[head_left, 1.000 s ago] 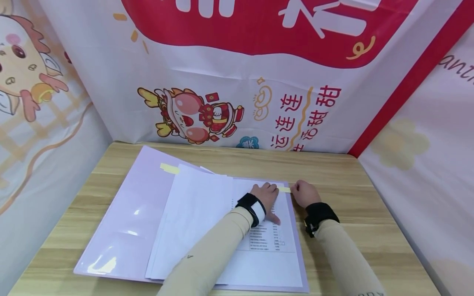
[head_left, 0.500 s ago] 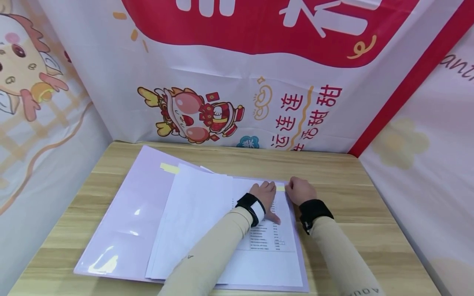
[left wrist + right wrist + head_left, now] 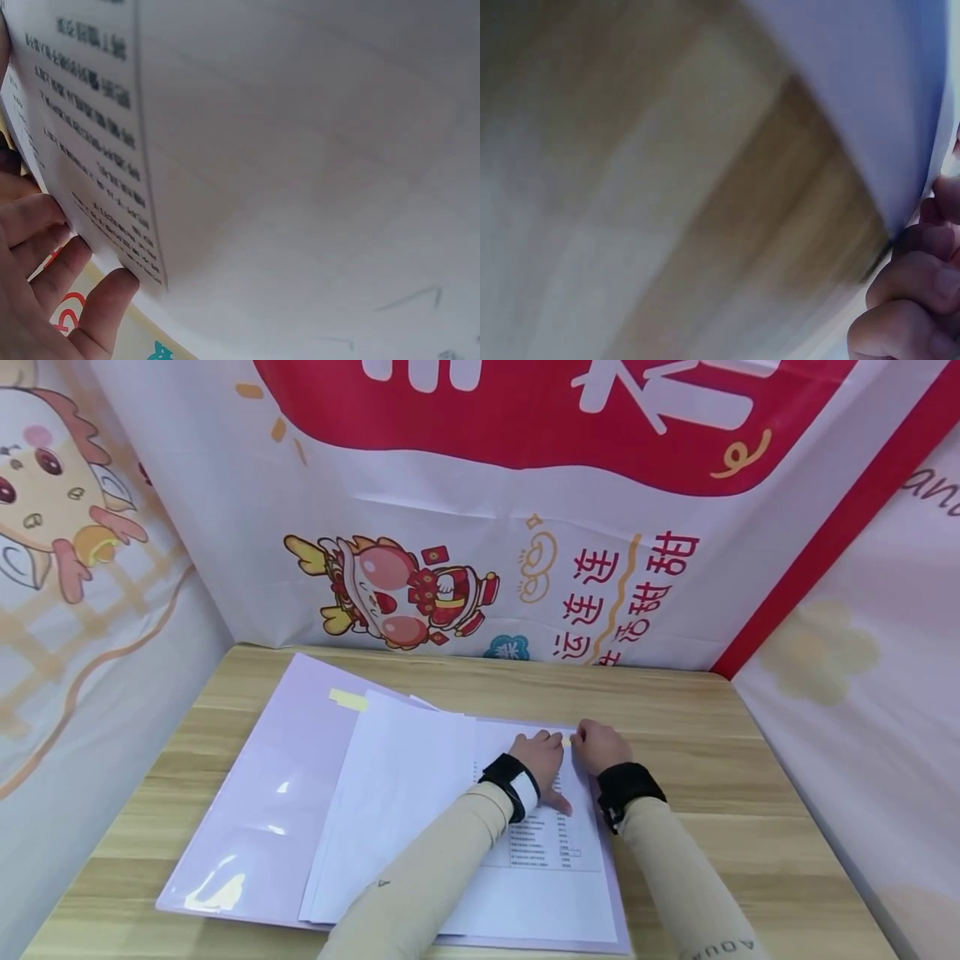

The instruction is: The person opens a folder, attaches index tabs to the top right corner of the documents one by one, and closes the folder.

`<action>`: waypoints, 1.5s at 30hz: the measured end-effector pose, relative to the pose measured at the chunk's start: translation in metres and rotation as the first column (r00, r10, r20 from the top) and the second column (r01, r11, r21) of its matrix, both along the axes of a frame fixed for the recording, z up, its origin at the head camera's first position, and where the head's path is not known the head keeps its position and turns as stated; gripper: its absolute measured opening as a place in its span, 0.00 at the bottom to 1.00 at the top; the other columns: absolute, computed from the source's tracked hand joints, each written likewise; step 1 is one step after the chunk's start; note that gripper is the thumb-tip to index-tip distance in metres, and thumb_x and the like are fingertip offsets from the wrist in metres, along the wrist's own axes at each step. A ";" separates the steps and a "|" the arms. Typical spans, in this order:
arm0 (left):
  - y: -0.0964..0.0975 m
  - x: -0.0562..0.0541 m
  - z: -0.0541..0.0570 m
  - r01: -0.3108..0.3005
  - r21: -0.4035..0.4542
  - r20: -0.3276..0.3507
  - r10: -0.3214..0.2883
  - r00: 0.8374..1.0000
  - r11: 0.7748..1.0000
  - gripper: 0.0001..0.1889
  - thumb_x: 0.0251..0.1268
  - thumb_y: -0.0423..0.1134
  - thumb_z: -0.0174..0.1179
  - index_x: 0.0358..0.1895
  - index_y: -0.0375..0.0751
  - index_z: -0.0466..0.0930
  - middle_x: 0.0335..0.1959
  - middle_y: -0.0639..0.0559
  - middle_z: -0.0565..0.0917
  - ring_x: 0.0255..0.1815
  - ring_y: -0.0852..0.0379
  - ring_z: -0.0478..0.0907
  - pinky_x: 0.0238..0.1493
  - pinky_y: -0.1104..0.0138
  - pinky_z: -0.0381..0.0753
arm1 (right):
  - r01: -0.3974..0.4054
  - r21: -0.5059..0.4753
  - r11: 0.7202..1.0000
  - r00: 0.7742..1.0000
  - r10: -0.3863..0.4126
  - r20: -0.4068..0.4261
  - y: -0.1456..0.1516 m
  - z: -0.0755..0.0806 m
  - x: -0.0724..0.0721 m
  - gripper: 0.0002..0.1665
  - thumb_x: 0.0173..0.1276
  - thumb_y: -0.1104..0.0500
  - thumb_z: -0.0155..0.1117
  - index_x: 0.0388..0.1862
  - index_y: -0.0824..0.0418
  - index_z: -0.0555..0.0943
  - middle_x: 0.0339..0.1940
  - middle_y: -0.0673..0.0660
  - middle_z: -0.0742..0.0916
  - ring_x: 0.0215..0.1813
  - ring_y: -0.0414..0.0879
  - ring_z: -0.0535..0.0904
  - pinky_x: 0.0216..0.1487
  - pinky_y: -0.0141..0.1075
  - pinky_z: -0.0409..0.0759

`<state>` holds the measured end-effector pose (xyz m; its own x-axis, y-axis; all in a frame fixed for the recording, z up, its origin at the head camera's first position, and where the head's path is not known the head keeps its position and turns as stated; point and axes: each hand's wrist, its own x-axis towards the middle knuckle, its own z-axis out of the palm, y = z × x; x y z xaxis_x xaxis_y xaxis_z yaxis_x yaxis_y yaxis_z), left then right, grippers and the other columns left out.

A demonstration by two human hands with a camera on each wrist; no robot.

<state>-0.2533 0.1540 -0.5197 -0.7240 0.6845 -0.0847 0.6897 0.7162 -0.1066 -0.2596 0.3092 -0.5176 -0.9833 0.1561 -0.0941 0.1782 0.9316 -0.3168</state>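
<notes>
A pale yellow sticky strip (image 3: 567, 742) lies at the top right corner of a printed sheet (image 3: 555, 902), mostly hidden by both hands. My left hand (image 3: 540, 762) rests on the sheet with fingers extended, its tips beside the strip's left end. In the left wrist view, the fingers (image 3: 64, 266) lie along the paper. My right hand (image 3: 602, 748) has curled fingers and pinches the strip's right end at the sheet's edge; the exact grip is hidden. Its bent fingers (image 3: 904, 292) appear by the folder's edge in the right wrist view.
An open lilac folder (image 3: 247, 827) lies under the papers on a wood-grain table (image 3: 690, 735). White pages (image 3: 397, 785) are turned to the left, with another yellow strip (image 3: 348, 700) sticking out at their top. A printed cloth (image 3: 450, 493) hangs behind.
My right hand has moved left toward the left hand, and less of the yellow strip shows between them. My left hand has stayed in place on the sheet.
</notes>
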 end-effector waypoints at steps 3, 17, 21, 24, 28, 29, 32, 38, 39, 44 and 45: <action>-0.001 0.001 0.004 -0.001 -0.010 -0.004 0.001 1.000 1.000 0.58 0.31 0.86 0.58 0.66 0.48 0.73 0.68 0.57 0.72 0.64 0.58 0.69 0.50 0.58 0.80 | 0.014 0.016 1.000 1.000 -0.013 -0.008 0.006 0.001 0.000 0.12 0.72 0.55 0.54 0.34 0.61 0.77 0.25 0.58 0.81 0.27 0.52 0.76 0.26 0.39 0.68; -0.003 0.000 0.004 0.000 0.003 -0.006 0.000 1.000 1.000 0.59 0.30 0.86 0.58 0.67 0.50 0.71 0.68 0.56 0.73 0.65 0.58 0.70 0.49 0.59 0.80 | -0.054 -0.030 0.998 0.997 0.056 0.057 -0.002 0.012 0.008 0.13 0.72 0.54 0.57 0.28 0.59 0.75 0.23 0.54 0.78 0.27 0.48 0.74 0.28 0.35 0.67; -0.003 0.000 0.002 0.001 0.010 -0.010 -0.001 1.000 1.000 0.58 0.30 0.86 0.58 0.66 0.50 0.72 0.65 0.56 0.75 0.62 0.59 0.71 0.47 0.59 0.81 | -0.055 -0.038 0.998 0.995 0.057 0.076 -0.002 0.013 0.007 0.14 0.72 0.54 0.57 0.26 0.59 0.74 0.22 0.53 0.76 0.27 0.48 0.74 0.27 0.35 0.67; -0.004 0.001 0.004 0.006 0.011 -0.021 -0.005 1.000 1.000 0.57 0.30 0.86 0.58 0.64 0.50 0.73 0.61 0.57 0.76 0.60 0.59 0.72 0.44 0.60 0.81 | -0.045 -0.033 0.998 0.995 0.048 0.085 0.002 0.013 0.007 0.15 0.71 0.54 0.57 0.24 0.59 0.72 0.21 0.53 0.75 0.26 0.47 0.73 0.26 0.35 0.65; -0.005 0.002 0.008 0.013 0.025 -0.016 -0.013 1.000 1.000 0.55 0.30 0.85 0.60 0.62 0.50 0.74 0.58 0.57 0.76 0.58 0.59 0.73 0.42 0.61 0.80 | -0.034 -0.020 0.999 0.996 0.036 0.086 0.004 0.014 0.005 0.16 0.69 0.55 0.57 0.22 0.58 0.71 0.19 0.53 0.74 0.25 0.48 0.72 0.26 0.35 0.64; -0.005 0.003 0.009 0.015 0.030 -0.012 -0.015 1.000 0.999 0.55 0.30 0.85 0.60 0.62 0.49 0.75 0.58 0.57 0.76 0.57 0.59 0.73 0.41 0.61 0.80 | -0.033 -0.021 0.999 0.996 0.034 0.084 0.004 0.014 0.005 0.16 0.69 0.55 0.57 0.21 0.58 0.71 0.19 0.53 0.75 0.25 0.48 0.72 0.25 0.36 0.64; -0.006 0.003 0.010 0.014 0.042 -0.002 -0.014 1.000 0.999 0.54 0.31 0.84 0.60 0.61 0.49 0.76 0.56 0.56 0.77 0.56 0.59 0.73 0.41 0.61 0.80 | -0.025 -0.031 0.999 0.996 0.028 0.088 -0.001 0.013 0.002 0.17 0.70 0.53 0.57 0.22 0.58 0.72 0.20 0.53 0.76 0.25 0.48 0.73 0.25 0.35 0.65; -0.007 0.002 0.007 0.018 0.060 -0.004 -0.018 1.000 0.998 0.53 0.30 0.85 0.60 0.57 0.48 0.77 0.51 0.56 0.77 0.53 0.60 0.74 0.39 0.62 0.80 | 0.004 -0.049 0.999 0.995 0.002 0.105 -0.003 0.011 -0.001 0.17 0.72 0.53 0.56 0.24 0.59 0.73 0.21 0.54 0.77 0.25 0.48 0.74 0.25 0.36 0.66; -0.007 0.002 0.007 0.019 0.064 -0.003 -0.018 1.000 0.998 0.53 0.30 0.85 0.60 0.57 0.48 0.77 0.51 0.56 0.77 0.52 0.60 0.74 0.39 0.62 0.80 | 0.013 -0.040 0.999 0.995 -0.008 0.104 -0.001 0.011 -0.001 0.16 0.71 0.53 0.56 0.24 0.59 0.73 0.21 0.54 0.77 0.25 0.48 0.74 0.25 0.36 0.67; -0.009 0.005 0.012 0.014 0.058 0.002 -0.014 1.000 0.998 0.54 0.31 0.84 0.60 0.59 0.47 0.76 0.52 0.55 0.77 0.53 0.59 0.75 0.40 0.62 0.80 | 0.042 -0.012 0.999 0.995 -0.041 0.089 0.004 0.015 0.001 0.17 0.71 0.53 0.57 0.24 0.60 0.74 0.21 0.54 0.78 0.26 0.48 0.74 0.26 0.35 0.66; -0.010 0.005 0.013 0.013 0.056 0.004 -0.013 1.000 0.998 0.54 0.31 0.84 0.60 0.60 0.47 0.76 0.52 0.56 0.77 0.53 0.59 0.75 0.40 0.62 0.80 | 0.039 -0.017 0.999 0.996 -0.037 0.087 0.004 0.015 0.001 0.17 0.71 0.52 0.57 0.24 0.60 0.74 0.21 0.54 0.78 0.26 0.48 0.74 0.26 0.35 0.66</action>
<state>-0.2483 0.1443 -0.5068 -0.7150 0.6974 -0.0493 0.6991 0.7122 -0.0637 -0.2589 0.3130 -0.5025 -0.9646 0.1908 -0.1818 0.2410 0.9177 -0.3159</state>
